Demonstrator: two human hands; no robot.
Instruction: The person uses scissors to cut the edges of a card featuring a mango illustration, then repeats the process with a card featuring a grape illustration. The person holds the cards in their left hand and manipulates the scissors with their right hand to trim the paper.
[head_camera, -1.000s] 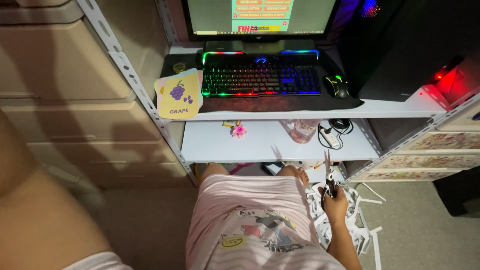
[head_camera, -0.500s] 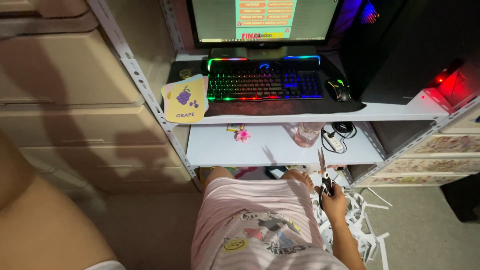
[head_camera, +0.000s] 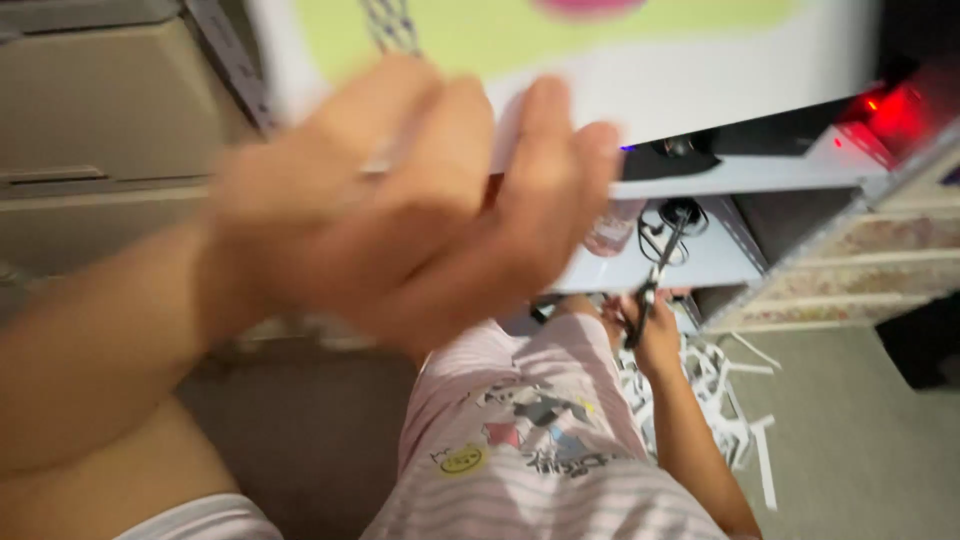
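Observation:
My left hand (head_camera: 400, 210) fills the middle of the view, blurred and close to the camera. It grips the lower edge of a white card (head_camera: 640, 70) with a pale green and pink print, which covers the top of the view. Lower right, my right hand (head_camera: 655, 340) is closed around a pair of scissors (head_camera: 650, 285), blades pointing up, in front of the lower shelf. My lap in a pink striped garment (head_camera: 540, 440) is below.
A white desk shelf (head_camera: 740, 175) holds cables (head_camera: 670, 225) underneath. A dark computer case with a red light (head_camera: 885, 105) stands at the right. Beige drawers (head_camera: 110, 130) are at the left. White paper scraps (head_camera: 730, 400) lie on the floor by my right arm.
My left hand has come up into view with a card and now hides the keyboard and monitor. My right hand with the scissors has stayed in about the same place.

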